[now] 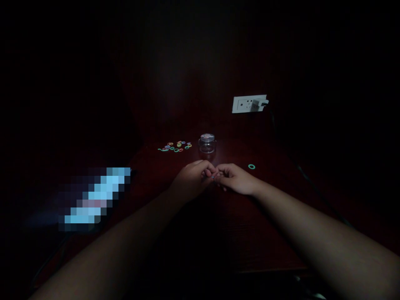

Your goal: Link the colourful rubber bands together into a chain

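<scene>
My left hand [196,177] and my right hand [233,178] meet fingertip to fingertip above the dark red table. Both are closed in a pinch around a small light-blue thing [213,177], perhaps a hair tie, mostly hidden by the fingers. Just beyond the hands stands a clear glass jar [207,145] with a patterned lid on it. A loose heap of small coloured hair ties [176,146] lies left of the jar. One green ring-shaped hair tie [251,166] rests apart, to the right of my right hand.
On the left, a lit screen [100,196], blurred into blocks, lies with a cable [46,264] running from it. A white wall socket [249,104] with a plugged-in adapter is at the back right. Another cable [318,191] trails down the right side. The surroundings are very dark.
</scene>
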